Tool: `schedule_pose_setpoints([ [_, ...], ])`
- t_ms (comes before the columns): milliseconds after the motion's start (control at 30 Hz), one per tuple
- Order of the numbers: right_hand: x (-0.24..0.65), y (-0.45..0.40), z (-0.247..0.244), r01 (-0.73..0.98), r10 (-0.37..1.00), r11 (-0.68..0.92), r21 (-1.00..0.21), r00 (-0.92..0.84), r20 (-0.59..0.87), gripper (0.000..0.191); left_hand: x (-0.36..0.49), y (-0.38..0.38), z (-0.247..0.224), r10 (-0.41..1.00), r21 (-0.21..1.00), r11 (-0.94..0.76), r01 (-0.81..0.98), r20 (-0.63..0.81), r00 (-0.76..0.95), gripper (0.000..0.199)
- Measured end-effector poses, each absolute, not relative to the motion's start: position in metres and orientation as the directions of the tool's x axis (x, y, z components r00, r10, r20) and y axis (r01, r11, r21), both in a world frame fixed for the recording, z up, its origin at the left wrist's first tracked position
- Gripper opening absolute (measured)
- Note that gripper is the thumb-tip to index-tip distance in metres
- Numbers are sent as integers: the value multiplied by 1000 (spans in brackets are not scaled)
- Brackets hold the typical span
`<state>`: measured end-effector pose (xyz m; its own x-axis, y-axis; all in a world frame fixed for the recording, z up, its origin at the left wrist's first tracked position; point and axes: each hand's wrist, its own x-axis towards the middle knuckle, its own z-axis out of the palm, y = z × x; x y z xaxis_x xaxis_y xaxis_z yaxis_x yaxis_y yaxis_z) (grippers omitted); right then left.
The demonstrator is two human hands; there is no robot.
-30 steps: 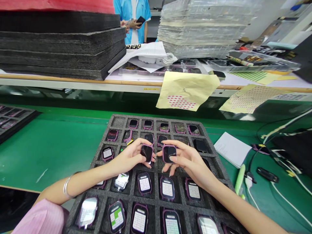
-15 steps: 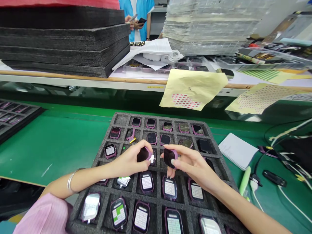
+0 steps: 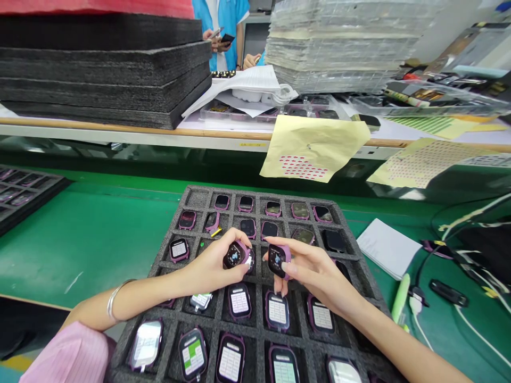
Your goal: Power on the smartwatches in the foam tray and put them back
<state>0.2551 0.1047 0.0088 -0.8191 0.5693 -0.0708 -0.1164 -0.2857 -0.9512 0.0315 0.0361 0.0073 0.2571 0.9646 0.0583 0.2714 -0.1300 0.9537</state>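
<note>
My left hand (image 3: 223, 260) grips a purple smartwatch body (image 3: 235, 255) between thumb and fingers, its round dial lit on a dark screen. In my right hand (image 3: 305, 260) is a second purple smartwatch body (image 3: 277, 259), also with a lit dial, held by the edges. Both are raised over a dark grey foam tray (image 3: 255, 332) divided into square pockets. Several strapless watches lie in the pockets; near ones, such as this watch (image 3: 239, 300), show white grids, while far ones, like this watch (image 3: 221, 202), have dark screens. One pocketed watch is partly hidden behind my left fingers.
A shelf (image 3: 131, 131) crosses behind the tray, bearing stacked black foam (image 3: 99, 69) and clear plastic trays (image 3: 339, 48). Yellow sticker sheets (image 3: 315, 143) hang from its edge. To the right lie white paper (image 3: 388, 248), a green pen (image 3: 401, 299) and cables. Another person (image 3: 223, 32) stands beyond.
The screens of both held watches have gone from dark to a lit dial. My hands have stayed nearly in place. Behind the shelf, another hand has come into view.
</note>
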Motion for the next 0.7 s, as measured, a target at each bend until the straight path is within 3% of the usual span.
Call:
schedule_pose_setpoints([
  [167,258,106,8,-65,576,-265,-962,-811,-104,44,29,35,14,960,924,-142,355,41,278,21],
  [700,259,106,11,-20,594,-244,-970,-793,-134,49,29,37,15,960,913,-174,368,74,268,19],
])
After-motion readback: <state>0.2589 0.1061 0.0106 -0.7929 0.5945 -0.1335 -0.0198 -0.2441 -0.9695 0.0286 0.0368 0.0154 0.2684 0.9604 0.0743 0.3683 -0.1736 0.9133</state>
